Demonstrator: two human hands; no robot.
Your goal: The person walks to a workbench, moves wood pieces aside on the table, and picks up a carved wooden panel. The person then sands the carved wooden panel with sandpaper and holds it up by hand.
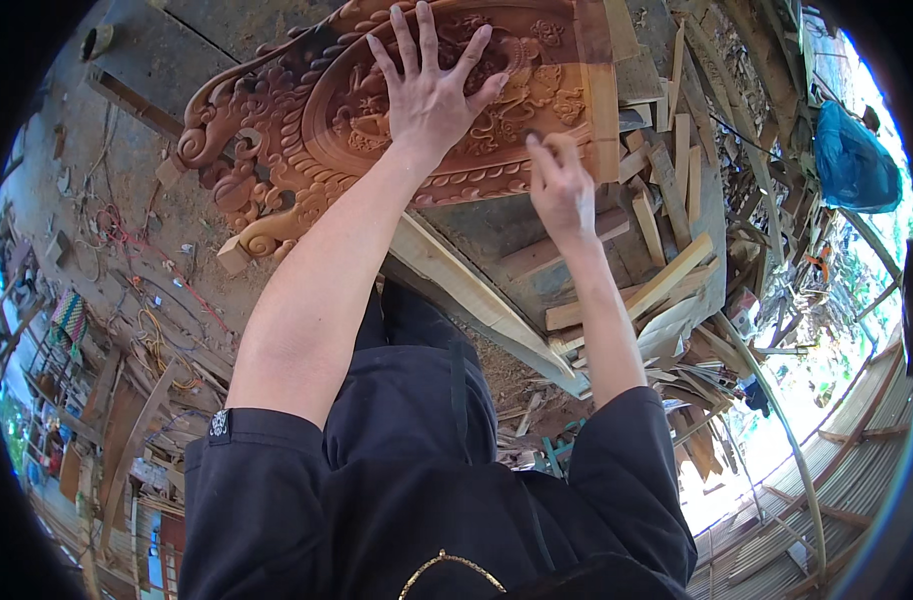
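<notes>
A reddish-brown carved wooden panel (322,125) lies across the top of the view, with scrolls along its left edge and raised flower-like relief inside an oval frame. Spread wide, the fingers of my left hand (429,100) rest on the relief. My right hand (564,190) is closed at the panel's near right edge, thumb and fingers drawn together. A small dark tip shows at its fingertips, too small and blurred to name. Along the panel's right end runs a plain, lighter wooden strip (603,120).
Cut wood offcuts (667,190) lie in a heap right of the panel. A long pale board (467,285) slants below it. A blue plastic bag (857,160) hangs at far right. Tangled cords (157,345) and scraps litter the dirt floor on the left.
</notes>
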